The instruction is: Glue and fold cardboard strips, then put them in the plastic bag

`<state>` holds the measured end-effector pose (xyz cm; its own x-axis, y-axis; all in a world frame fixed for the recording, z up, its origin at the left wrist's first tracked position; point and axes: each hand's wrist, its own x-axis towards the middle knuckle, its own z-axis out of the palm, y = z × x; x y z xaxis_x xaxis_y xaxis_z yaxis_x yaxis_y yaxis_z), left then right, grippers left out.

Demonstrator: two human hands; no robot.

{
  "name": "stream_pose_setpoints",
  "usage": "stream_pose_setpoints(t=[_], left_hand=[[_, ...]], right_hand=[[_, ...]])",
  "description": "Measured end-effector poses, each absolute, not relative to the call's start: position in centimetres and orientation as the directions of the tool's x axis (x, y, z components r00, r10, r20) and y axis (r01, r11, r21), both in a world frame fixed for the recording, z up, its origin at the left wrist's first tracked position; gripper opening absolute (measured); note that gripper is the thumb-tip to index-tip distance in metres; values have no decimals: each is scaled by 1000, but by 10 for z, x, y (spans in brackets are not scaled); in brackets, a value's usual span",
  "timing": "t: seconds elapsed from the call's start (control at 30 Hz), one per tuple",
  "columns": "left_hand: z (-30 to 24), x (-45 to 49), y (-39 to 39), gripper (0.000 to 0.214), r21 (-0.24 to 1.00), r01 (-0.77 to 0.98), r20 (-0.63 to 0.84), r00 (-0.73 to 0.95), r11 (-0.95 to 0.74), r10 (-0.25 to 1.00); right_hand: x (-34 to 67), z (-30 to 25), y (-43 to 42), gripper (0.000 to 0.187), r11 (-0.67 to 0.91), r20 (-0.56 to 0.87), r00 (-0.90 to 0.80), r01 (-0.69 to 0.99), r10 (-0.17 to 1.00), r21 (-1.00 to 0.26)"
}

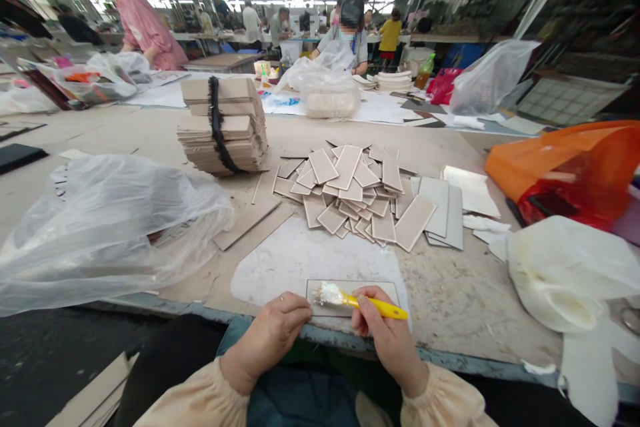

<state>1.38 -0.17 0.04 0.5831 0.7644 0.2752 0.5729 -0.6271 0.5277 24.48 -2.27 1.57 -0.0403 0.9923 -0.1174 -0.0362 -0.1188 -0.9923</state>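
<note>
Two bare hands at the near edge of a worktable (450, 307), with a brush and a flat panel between them. The right hand (383, 327) grasps the yellow handle of the brush (375, 305), thumb and forefinger closed about it; the bristles, loaded with a white substance, lie over the left part of the panel (333, 311). The left hand (285, 320) has its fingers drawn together at the panel's left end (whether they pinch its edge or merely rest there cannot be told). The panel lies flat on a white sheet (280, 257), just short of the table's edge.

Handling: the panel appears thin, light and fairly stiff, probably board, and likely to slide or bend at a corner if pressed unevenly. It is best held by its outer edges, clear of the bristles, where the white substance would make it slippery. The brush, light and with a smooth handle, is best taken midway along the handle; its head looks soft and messy to touch.

Beyond the sheet lies a loose heap of similar pieces (353, 190); behind it, to the left, stands a strapped bundle of boards (240, 127).
</note>
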Motion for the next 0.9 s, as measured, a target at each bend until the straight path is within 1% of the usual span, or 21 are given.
stream_pose_setpoints(t=[0.17,0.33,0.47,0.6,0.9], left_hand=[[-2,13,-1,20,520,572,283,586,-635,759],[-5,14,-1,21,533,564,297,573,-630,764],[-2,16,-1,22,536,589,253,572,-605,781],[0,18,-1,21,532,600,236,573,-598,785],[-4,16,-1,20,533,582,274,568,-614,776]], right_hand=[[241,9,-21,34,-119,-113,-115,-50,987,-992],[242,8,-17,33,-132,-135,-104,37,985,-991],[248,12,-17,30,-99,-111,-104,113,988,-989],[258,17,-19,29,-100,-110,-55,158,992,-982],[299,27,-25,28,-111,-83,100,312,991,-944]])
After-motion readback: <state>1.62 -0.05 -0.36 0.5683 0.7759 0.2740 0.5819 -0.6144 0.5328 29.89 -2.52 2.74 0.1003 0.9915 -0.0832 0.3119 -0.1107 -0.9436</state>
